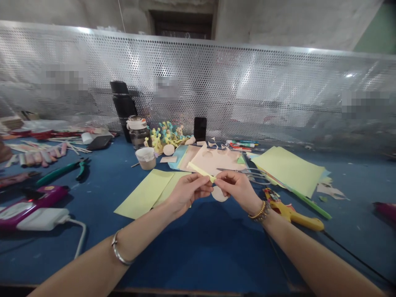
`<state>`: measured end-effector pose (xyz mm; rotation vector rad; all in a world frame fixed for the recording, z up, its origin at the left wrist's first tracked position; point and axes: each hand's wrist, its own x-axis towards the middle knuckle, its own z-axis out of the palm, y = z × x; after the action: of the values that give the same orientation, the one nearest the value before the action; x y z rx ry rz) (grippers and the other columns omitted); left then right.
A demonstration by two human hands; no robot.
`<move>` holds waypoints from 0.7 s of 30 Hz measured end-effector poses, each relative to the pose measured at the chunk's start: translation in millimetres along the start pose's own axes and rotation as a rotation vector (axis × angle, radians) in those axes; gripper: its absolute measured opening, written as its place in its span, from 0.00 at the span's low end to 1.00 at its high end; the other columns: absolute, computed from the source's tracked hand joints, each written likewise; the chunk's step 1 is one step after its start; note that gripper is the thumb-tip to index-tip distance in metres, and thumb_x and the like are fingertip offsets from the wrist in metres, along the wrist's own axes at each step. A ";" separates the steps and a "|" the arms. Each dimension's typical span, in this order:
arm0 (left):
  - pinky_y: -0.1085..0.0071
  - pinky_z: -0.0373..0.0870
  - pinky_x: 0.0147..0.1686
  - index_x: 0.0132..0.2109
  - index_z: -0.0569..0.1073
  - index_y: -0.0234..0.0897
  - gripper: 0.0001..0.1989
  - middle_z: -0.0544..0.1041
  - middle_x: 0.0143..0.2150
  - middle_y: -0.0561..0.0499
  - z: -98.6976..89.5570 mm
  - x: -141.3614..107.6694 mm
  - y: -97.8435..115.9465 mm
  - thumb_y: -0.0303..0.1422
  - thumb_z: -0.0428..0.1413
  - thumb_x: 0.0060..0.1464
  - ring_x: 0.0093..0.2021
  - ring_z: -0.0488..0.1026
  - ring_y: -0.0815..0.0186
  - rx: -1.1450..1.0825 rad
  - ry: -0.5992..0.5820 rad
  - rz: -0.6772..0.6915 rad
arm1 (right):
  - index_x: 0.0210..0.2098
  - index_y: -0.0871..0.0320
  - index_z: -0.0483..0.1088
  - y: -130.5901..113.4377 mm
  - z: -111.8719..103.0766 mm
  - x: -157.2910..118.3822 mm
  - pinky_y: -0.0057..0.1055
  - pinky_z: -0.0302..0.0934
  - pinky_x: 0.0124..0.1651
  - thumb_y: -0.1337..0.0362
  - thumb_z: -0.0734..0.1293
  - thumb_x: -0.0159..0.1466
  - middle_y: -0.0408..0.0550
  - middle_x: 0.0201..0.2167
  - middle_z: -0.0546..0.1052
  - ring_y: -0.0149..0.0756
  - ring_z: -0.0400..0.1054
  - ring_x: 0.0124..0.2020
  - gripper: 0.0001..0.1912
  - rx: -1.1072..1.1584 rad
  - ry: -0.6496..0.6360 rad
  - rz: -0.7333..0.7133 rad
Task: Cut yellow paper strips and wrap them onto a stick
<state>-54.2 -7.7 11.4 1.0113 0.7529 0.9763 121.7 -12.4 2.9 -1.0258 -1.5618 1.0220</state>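
Observation:
Both hands meet in front of me over a narrow strip of folded pale yellow paper (pixel 198 168). My left hand (pixel 187 192) pinches it between thumb and fingers near its lower right end. At that same end the fingertips of my right hand (pixel 238 189) are pressed together on the strip. A pale round disc (pixel 219 194) shows just below the fingers; whether it lies on the table or touches a hand, I cannot tell. Scissors (pixel 259 176) lie just behind my right hand. Yellow paper sheets (pixel 145 192) lie left of my left hand.
Pale pink cut paper (pixel 213 159) lies beyond my hands. A yellow glue gun (pixel 293 216) with a cord and a stack of yellow sheets (pixel 289 167) are on the right. To the left are a paper cup (pixel 146 159), green pliers (pixel 58 171) and a purple power strip (pixel 40 202).

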 end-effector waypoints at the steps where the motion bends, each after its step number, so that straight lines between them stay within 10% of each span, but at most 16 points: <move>1: 0.77 0.71 0.32 0.28 0.74 0.31 0.13 0.75 0.27 0.52 0.2 0.0 0.0 0.38 0.65 0.45 0.28 0.73 0.73 0.000 0.001 -0.002 | 0.28 0.59 0.70 -0.1 0.1 -0.2 0.23 0.53 0.19 0.56 0.69 0.56 0.37 0.16 0.66 0.24 0.58 0.16 0.12 0.000 -0.004 0.000; 11: 0.78 0.65 0.24 0.26 0.65 0.36 0.19 0.70 0.21 0.58 -0.2 -0.7 1.9 0.42 0.65 0.41 0.24 0.70 0.72 0.302 0.207 0.178 | 0.27 0.59 0.69 -2.2 2.7 -1.3 0.23 0.52 0.19 0.55 0.69 0.56 0.36 0.14 0.65 0.24 0.57 0.16 0.13 0.060 -0.027 0.020; 21: 0.73 0.70 0.28 0.34 0.78 0.35 0.10 0.78 0.30 0.49 1.1 -3.7 1.8 0.37 0.60 0.48 0.29 0.74 0.65 0.499 0.167 0.341 | 0.27 0.59 0.69 -2.4 3.1 -2.0 0.23 0.52 0.19 0.55 0.69 0.57 0.36 0.14 0.64 0.24 0.56 0.15 0.13 0.046 -0.028 0.014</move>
<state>-55.2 -11.1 13.7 1.5411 1.0132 1.2062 118.7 -15.4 4.1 -0.9955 -1.5491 1.0814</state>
